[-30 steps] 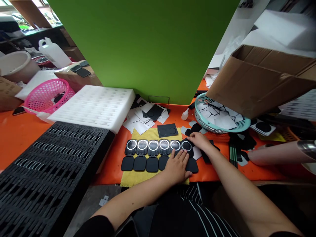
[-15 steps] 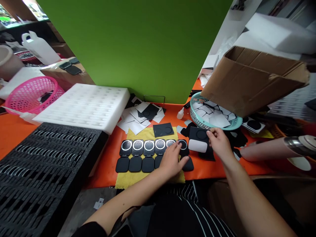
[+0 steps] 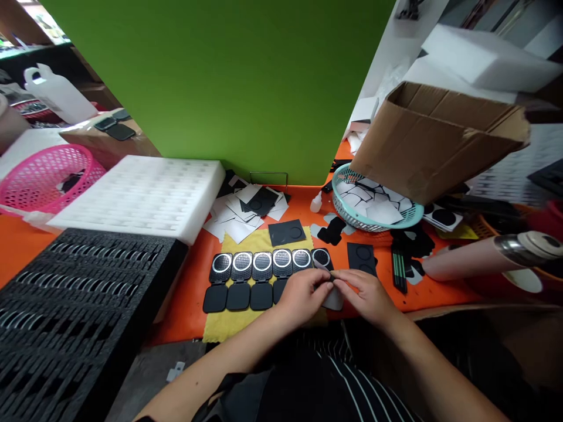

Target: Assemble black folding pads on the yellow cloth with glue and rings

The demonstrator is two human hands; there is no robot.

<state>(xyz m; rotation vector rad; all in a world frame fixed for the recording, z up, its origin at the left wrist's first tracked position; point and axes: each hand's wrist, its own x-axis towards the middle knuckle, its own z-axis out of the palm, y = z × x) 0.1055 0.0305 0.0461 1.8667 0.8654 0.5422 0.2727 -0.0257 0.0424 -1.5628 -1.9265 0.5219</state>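
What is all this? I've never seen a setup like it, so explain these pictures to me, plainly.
There is no machine here: a person works with two bare hands, the left hand and right hand. Every picture comes from one camera worn on the person's head, looking forward and down.

On the orange tabletop lies a yellow cloth, with a row of six open black cases on it. To the left is a slotted black foam tray; to the right, a teal basket of white pieces.

The fingertips meet at the rightmost case, pinching a thin grey piece, partly hidden by the hands.
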